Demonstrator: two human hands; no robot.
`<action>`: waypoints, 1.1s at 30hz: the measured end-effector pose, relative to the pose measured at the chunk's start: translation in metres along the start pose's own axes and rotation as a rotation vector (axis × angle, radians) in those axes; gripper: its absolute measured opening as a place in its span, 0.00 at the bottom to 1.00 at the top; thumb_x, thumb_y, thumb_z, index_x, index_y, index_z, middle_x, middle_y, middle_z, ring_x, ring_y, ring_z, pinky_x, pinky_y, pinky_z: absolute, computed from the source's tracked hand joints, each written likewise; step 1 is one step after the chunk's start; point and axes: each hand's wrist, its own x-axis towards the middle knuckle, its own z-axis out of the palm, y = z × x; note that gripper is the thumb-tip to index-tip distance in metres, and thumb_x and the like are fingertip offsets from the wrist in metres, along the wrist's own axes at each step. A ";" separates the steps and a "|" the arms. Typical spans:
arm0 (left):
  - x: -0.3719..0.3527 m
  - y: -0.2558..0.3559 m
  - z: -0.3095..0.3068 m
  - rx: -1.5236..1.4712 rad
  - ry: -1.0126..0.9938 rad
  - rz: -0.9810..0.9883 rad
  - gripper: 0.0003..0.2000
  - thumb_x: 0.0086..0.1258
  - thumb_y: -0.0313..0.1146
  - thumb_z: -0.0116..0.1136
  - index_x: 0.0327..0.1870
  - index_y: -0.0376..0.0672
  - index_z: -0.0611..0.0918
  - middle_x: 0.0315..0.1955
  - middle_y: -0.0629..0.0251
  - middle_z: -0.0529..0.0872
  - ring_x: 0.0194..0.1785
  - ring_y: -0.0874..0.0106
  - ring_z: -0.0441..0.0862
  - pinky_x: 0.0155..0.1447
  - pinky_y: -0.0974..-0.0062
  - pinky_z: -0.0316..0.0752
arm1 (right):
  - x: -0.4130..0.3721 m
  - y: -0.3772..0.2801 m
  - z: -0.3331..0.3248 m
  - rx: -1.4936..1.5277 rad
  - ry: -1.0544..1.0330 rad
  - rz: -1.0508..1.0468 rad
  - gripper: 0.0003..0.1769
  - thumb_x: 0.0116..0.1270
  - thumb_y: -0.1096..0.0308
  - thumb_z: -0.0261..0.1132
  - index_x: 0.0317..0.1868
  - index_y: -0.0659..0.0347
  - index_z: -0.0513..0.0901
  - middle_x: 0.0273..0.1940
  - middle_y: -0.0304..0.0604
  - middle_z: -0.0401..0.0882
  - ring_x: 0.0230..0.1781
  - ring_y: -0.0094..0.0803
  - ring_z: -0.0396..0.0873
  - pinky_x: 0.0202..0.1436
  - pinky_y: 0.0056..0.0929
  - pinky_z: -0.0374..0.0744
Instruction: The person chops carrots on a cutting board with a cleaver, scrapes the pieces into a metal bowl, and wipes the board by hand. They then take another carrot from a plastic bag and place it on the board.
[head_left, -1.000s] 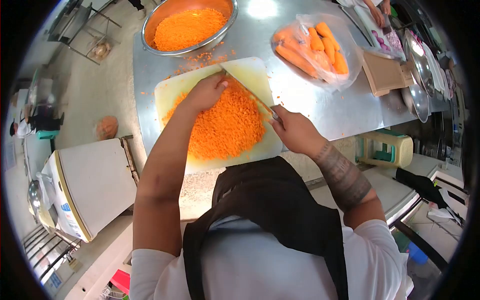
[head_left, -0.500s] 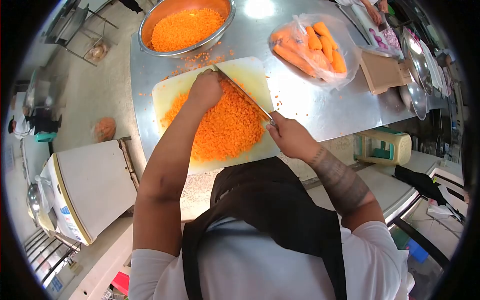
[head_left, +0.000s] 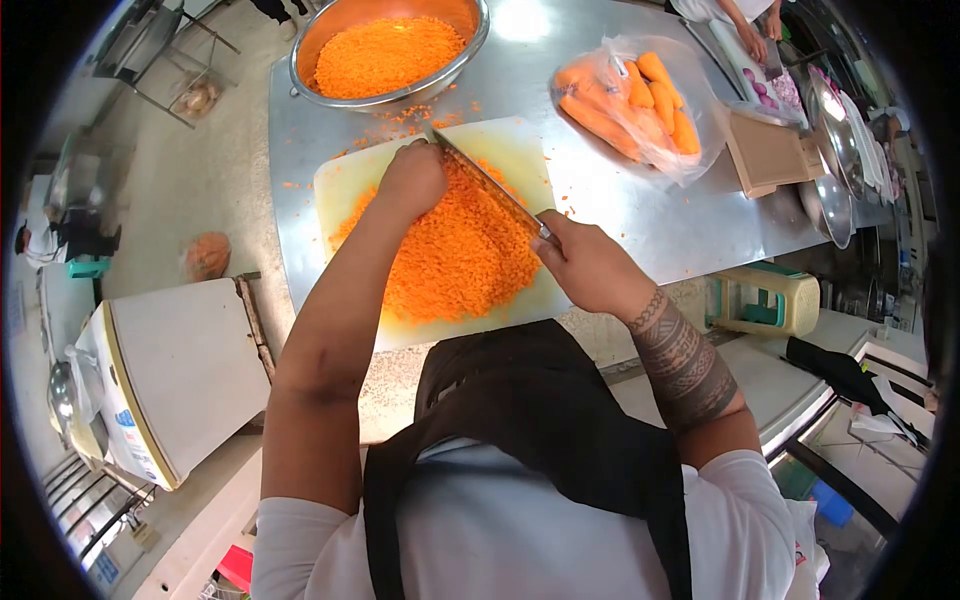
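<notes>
A heap of finely chopped carrot (head_left: 455, 270) covers much of the pale cutting board (head_left: 340, 190) in front of me. Across its upper part lies a long kitchen knife (head_left: 492, 187), its tip pointing to the far left. My right hand (head_left: 592, 262) is closed round the knife's handle at the board's right side. At the other end, my left hand (head_left: 415, 177) is closed by the front of the blade, its fingers curled and partly hidden; it appears to hold the blade near the tip. Carrot bits touch the blade on both sides.
Beyond the board stands a metal bowl (head_left: 470, 60) of chopped carrot. A plastic bag of peeled carrots (head_left: 640, 105) and a cardboard box (head_left: 765, 150) are on the steel table (head_left: 630, 220). At the far right, another person's hands (head_left: 755, 40) work by purple onions.
The board, bowl and bag appear slightly farther right in view. Against the board, the knife has shifted a little to the left, with both hands still at its ends.
</notes>
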 end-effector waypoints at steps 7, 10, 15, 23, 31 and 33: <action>-0.006 -0.021 -0.008 -0.039 0.013 0.004 0.14 0.71 0.26 0.51 0.49 0.34 0.88 0.52 0.43 0.86 0.55 0.47 0.85 0.63 0.53 0.80 | 0.006 -0.014 0.025 0.075 0.066 -0.043 0.15 0.82 0.58 0.57 0.49 0.65 0.73 0.33 0.62 0.84 0.39 0.63 0.84 0.45 0.58 0.80; -0.015 -0.031 -0.013 -0.097 -0.019 -0.030 0.14 0.70 0.26 0.52 0.48 0.32 0.87 0.52 0.42 0.87 0.56 0.47 0.85 0.63 0.52 0.80 | 0.006 -0.008 0.047 0.090 0.096 -0.064 0.15 0.82 0.61 0.58 0.51 0.66 0.73 0.30 0.59 0.82 0.35 0.61 0.83 0.41 0.54 0.78; -0.023 -0.050 -0.013 -0.067 0.008 0.006 0.14 0.71 0.26 0.50 0.47 0.32 0.88 0.53 0.43 0.87 0.56 0.47 0.85 0.63 0.53 0.80 | 0.014 -0.028 0.048 0.051 0.038 -0.026 0.16 0.82 0.59 0.57 0.51 0.66 0.74 0.33 0.62 0.83 0.38 0.64 0.84 0.44 0.57 0.79; -0.037 -0.068 -0.016 -0.072 0.007 0.011 0.15 0.68 0.24 0.50 0.49 0.34 0.88 0.53 0.45 0.87 0.56 0.47 0.85 0.63 0.53 0.80 | 0.016 -0.028 0.083 0.045 0.086 -0.059 0.15 0.81 0.60 0.59 0.50 0.66 0.74 0.33 0.60 0.83 0.38 0.62 0.83 0.42 0.54 0.78; -0.051 -0.092 -0.024 -0.075 0.009 0.044 0.14 0.68 0.24 0.50 0.48 0.34 0.87 0.49 0.46 0.88 0.55 0.47 0.85 0.62 0.53 0.80 | 0.017 -0.052 0.104 -0.021 0.114 -0.055 0.14 0.81 0.59 0.58 0.52 0.64 0.76 0.36 0.61 0.85 0.41 0.62 0.85 0.47 0.59 0.81; -0.060 -0.091 -0.029 -0.104 -0.008 0.010 0.13 0.69 0.25 0.50 0.47 0.34 0.87 0.48 0.45 0.88 0.55 0.47 0.85 0.62 0.53 0.79 | -0.002 -0.072 0.088 0.003 0.077 -0.041 0.14 0.81 0.59 0.58 0.51 0.64 0.76 0.36 0.61 0.86 0.41 0.62 0.85 0.47 0.58 0.81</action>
